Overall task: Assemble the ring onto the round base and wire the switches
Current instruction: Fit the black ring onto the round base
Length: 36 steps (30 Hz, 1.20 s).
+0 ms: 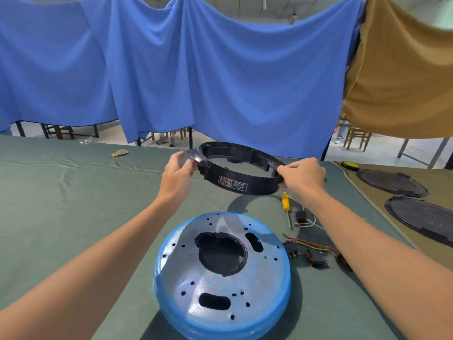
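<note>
I see both hands raised over the green tabletop [73,204], with the black ring [235,185] held in the air between them. It is beyond the round base [259,278] and not touching it. The ring tilts with its near wall facing me, and that wall carries a small printed label.

The left hand [175,173] pinches the ring's left end, its thumb and curled fingers closing on a glossy tab there. The right hand [302,176] grips the right side, with its fingers wrapped over the rim and its thumb underneath.

The round base lies flat on the tabletop close to me. It is a silvery disc with a blue edge, a large central opening and many small holes.

To its right the switches [317,258] lie on the cloth, small dark blocks joined to red and yellow-green wires [311,244]. Just beyond them are a screwdriver [285,201] with a yellow handle and another small black part [301,217] with white leads.

At the far right two black discs [392,182] rest on a brown cloth. A blue curtain [196,69] hangs behind the tabletop.
</note>
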### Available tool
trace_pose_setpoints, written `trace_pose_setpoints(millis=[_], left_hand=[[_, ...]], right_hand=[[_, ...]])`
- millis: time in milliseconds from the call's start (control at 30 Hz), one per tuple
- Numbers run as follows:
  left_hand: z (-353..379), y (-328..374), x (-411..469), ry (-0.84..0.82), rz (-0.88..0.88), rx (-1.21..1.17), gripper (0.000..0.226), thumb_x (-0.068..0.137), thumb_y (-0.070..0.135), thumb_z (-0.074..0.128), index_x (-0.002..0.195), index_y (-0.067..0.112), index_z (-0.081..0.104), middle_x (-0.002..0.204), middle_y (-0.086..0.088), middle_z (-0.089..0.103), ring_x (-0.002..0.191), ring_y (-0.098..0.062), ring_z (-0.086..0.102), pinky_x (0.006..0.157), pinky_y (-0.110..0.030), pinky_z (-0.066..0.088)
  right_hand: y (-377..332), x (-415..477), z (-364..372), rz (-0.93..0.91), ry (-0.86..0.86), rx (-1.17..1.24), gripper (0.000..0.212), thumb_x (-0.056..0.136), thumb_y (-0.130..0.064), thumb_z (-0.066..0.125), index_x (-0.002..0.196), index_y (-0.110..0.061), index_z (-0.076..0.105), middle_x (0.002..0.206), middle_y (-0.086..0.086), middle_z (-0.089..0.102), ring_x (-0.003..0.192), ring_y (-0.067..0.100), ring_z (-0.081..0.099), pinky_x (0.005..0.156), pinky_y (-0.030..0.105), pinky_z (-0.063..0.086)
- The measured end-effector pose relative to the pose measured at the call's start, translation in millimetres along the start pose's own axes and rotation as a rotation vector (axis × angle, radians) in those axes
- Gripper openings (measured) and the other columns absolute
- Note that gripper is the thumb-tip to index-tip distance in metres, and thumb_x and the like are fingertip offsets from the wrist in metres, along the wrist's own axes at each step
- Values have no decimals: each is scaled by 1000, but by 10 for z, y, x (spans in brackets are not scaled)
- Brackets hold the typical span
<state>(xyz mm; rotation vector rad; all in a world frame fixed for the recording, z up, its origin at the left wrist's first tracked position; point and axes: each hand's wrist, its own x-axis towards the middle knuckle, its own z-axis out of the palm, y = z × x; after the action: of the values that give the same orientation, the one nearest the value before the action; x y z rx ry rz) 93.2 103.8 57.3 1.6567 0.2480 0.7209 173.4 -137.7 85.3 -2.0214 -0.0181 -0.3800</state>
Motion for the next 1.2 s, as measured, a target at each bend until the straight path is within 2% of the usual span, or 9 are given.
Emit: trace_pose_setpoints(millis=[167,267,433,533,633,800,933,1100,1200], left_hand=[[-64,175,-169,-40,365,540,41,95,12,60,133,27,60,96,-6,74,70,-19,59,59,-16,43],[-43,350,-350,102,657,786,22,89,13,66,111,16,73,78,-13,64,71,-36,59,65,-32,43],[-10,607,-485,78,750,566,17,91,41,54,98,27,59,105,34,53,103,-6,47,97,-8,30],[-35,754,-575,-31,928,706,33,95,28,42,92,3,64,94,-3,65,89,-21,51,91,-33,46],[-32,909,-691,132,1025,729,35,96,26,44,78,-1,58,68,-9,56,61,-28,43,56,-25,33],[-87,1028,-822,166,915,578,31,98,22,57,79,-1,61,62,-10,57,57,-38,44,53,-41,41],[-67,1106,-884,193,740,472,26,97,22,58,74,9,59,53,2,48,54,-24,41,54,-29,29],[-3,1096,-921,127,495,377,37,96,28,57,60,24,46,52,9,52,54,-12,46,57,-20,39],[12,1030,-934,42,329,284,28,96,27,58,74,10,60,75,-15,68,73,-38,63,74,-41,56]], right_hand=[[-48,-80,-238,-42,11,-30,20,77,-15,64,58,-14,73,50,-2,67,96,28,64,67,37,58],[-27,-104,-366,-45,31,-17,21,77,-15,64,58,-13,73,51,0,68,77,17,70,61,32,56],[20,-91,-573,-19,45,34,22,74,-18,66,68,2,72,61,6,70,48,11,66,52,28,53],[-17,-128,-686,18,7,114,24,71,-19,66,58,1,64,61,8,62,49,17,64,59,33,54],[-83,-190,-776,44,-17,239,21,72,-21,62,54,-13,55,59,5,60,51,19,61,60,34,53],[-83,-298,-900,67,-103,374,19,82,-12,55,71,-8,69,84,16,74,65,27,65,69,41,57],[68,-449,-1020,1,-124,248,19,90,-16,55,93,-8,72,112,9,66,98,27,56,92,49,46],[256,-648,-1172,27,-205,345,19,100,-13,41,87,-13,55,96,7,54,71,14,48,53,22,36],[331,-717,-1278,29,-261,317,24,102,-11,40,98,-14,64,99,7,71,73,23,66,63,29,43]])
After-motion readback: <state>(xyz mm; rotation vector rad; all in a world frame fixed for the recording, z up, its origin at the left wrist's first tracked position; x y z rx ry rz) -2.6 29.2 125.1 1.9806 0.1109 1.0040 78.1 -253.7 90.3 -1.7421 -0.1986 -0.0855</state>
